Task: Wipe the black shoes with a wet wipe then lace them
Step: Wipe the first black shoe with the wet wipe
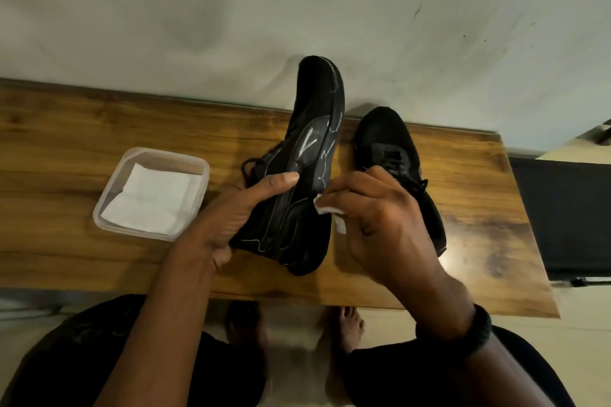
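Risks, as I judge them: the left hand (231,218) grips the black fabric trainer (307,149) only near its heel end, thumb laid across the side. A hard rub could twist the shoe out of that grip & drop it on the wooden plank surface (66,149). It could also knock the second black trainer (386,142), which sits upright just beside it on the right. The small white wet wipe (323,207) is bunched & pinched under the right hand (380,215), w/ very little showing. It may slip, or bare fingertips may end up doing the rubbing. A dirty wipe would prob. spread the marks rather than lift them.

The held trainer is up in front of the person, over the middle of the surface. It is tipped on its side, toe pointing away, heel low; can't tell if the heel touches the wood. Pale chalky smears & thin whitish lines run along its side & sole edge, esp. mid-length, so wiping looks unfinished. Dark laces bunch at its left side; how far they're threaded isn't clear.

Left of it sits a clear plastic tub (109,201) holding folded white wipes (148,201). A black wristband (469,330) is on the right wrist.
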